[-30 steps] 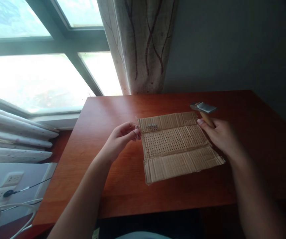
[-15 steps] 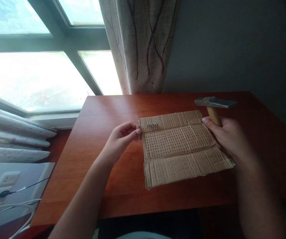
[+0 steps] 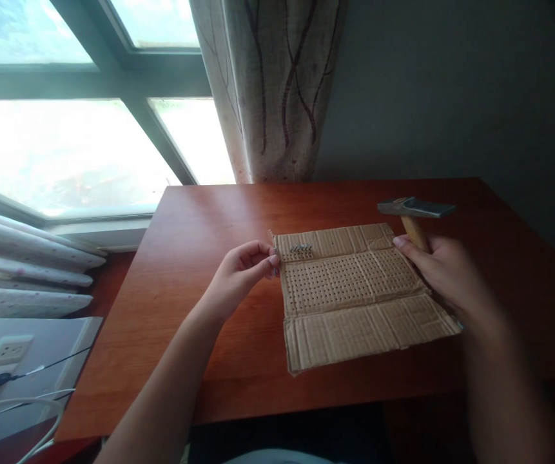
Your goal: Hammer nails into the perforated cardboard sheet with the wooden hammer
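Cardboard point(image 3: 354, 278), likely light, bendy, suits edge grips: left hand point(image 3: 238, 274) pinches its left side, right hand point(image 3: 440, 267) clamps hammer point(image 3: 415, 210) and right side

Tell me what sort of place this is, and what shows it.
Probably a room in a home, though an office is possible: patterned curtains beside a large window, a reddish-brown table and a wall socket.
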`<state>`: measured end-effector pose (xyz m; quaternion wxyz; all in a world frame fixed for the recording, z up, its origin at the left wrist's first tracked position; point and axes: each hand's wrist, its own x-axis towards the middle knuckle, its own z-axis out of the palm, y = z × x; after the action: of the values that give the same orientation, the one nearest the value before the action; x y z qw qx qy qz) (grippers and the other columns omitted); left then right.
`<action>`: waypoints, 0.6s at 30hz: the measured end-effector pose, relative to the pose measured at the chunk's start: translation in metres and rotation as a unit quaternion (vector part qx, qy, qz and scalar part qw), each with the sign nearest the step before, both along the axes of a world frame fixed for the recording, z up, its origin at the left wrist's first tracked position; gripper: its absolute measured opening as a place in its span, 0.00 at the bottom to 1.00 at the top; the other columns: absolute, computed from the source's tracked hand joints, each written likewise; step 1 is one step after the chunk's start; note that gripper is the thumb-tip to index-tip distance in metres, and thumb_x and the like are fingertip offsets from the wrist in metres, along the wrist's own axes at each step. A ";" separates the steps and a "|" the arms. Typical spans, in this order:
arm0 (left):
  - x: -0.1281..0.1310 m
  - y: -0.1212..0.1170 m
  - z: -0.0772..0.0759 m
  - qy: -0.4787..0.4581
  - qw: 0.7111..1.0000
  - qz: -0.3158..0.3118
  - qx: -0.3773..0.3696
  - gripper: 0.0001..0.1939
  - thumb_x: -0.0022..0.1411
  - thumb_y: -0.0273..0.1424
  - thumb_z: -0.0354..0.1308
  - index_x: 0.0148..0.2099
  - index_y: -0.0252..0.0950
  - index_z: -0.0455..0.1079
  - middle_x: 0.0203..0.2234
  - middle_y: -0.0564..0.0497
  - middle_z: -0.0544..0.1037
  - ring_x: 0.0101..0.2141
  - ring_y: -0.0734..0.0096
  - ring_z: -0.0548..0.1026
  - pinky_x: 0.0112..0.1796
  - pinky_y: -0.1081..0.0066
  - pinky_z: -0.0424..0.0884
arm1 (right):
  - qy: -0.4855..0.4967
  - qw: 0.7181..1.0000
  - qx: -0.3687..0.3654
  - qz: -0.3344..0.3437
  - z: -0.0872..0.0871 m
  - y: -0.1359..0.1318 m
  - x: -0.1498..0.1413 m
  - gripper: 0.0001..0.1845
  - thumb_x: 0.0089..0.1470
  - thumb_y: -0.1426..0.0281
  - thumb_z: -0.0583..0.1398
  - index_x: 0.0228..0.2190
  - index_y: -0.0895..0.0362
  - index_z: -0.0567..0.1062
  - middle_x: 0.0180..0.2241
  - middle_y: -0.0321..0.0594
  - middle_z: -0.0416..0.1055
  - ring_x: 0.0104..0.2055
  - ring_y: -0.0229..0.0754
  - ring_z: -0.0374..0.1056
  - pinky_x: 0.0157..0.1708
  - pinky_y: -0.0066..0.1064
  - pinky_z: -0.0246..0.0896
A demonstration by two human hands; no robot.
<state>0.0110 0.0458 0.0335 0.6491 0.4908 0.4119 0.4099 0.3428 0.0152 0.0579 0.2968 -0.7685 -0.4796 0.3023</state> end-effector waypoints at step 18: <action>-0.003 0.000 0.003 0.048 0.998 -0.002 0.027 0.10 0.58 0.35 0.68 0.34 0.33 0.74 0.27 0.51 0.76 0.30 0.75 0.71 0.33 0.74 0.67 | -0.017 0.998 0.054 0.022 -0.031 0.007 0.017 0.25 0.54 0.45 0.61 0.26 0.54 0.75 0.21 0.36 0.66 0.23 0.39 0.60 0.23 0.31 0.53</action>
<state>0.0082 0.0460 0.0364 0.6156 0.5284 0.4307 0.3955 0.3596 0.0225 0.0274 0.3227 -0.7454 -0.5170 0.2698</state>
